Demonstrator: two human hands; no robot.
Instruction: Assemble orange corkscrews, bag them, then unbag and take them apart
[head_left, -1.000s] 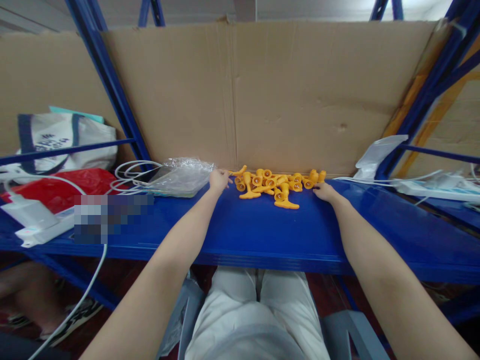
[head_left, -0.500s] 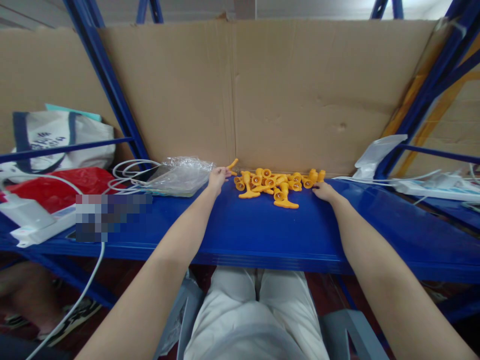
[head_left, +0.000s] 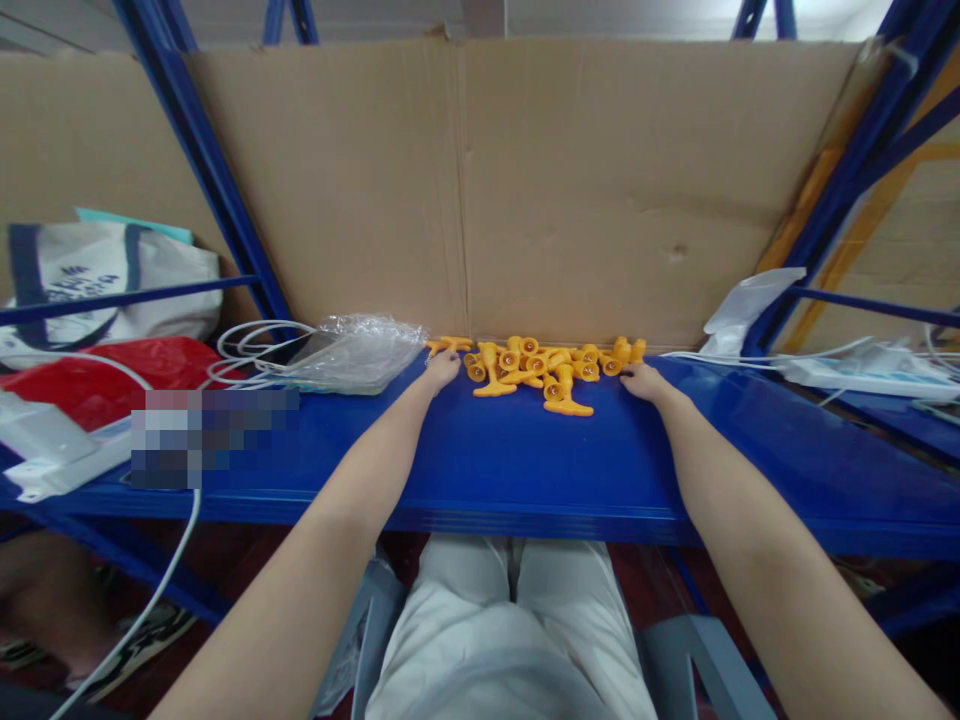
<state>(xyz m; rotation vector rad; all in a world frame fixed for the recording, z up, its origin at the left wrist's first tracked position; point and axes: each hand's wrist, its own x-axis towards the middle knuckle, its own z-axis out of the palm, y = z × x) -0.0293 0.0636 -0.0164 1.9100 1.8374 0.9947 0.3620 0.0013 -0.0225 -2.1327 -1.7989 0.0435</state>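
Several yellow-orange plastic T-shaped handles with round hollow ends (head_left: 529, 365) lie in a loose heap on the blue shelf (head_left: 540, 460), close to the cardboard at the back. My left hand (head_left: 442, 370) is at the heap's left end, its fingers closed on one T-shaped handle (head_left: 454, 343) that shows just beyond them; the grip is partly hidden. My right hand (head_left: 642, 381) rests at the right end, beside the outermost pieces (head_left: 622, 350). Its fingers are a little apart and hold nothing that I can see.
A cardboard sheet (head_left: 585, 190) closes off the back between blue posts. To the left are a clear plastic-wrapped stack (head_left: 356, 360), white cables (head_left: 247, 345), a red bag (head_left: 150, 365) and a power strip (head_left: 71, 460). Another power strip (head_left: 862, 372) is at right.
The handle at my left hand has gone from tilted up to lying lower and further left, its crossbar roughly level. My right hand stays beside the heap. The view has shifted slightly.
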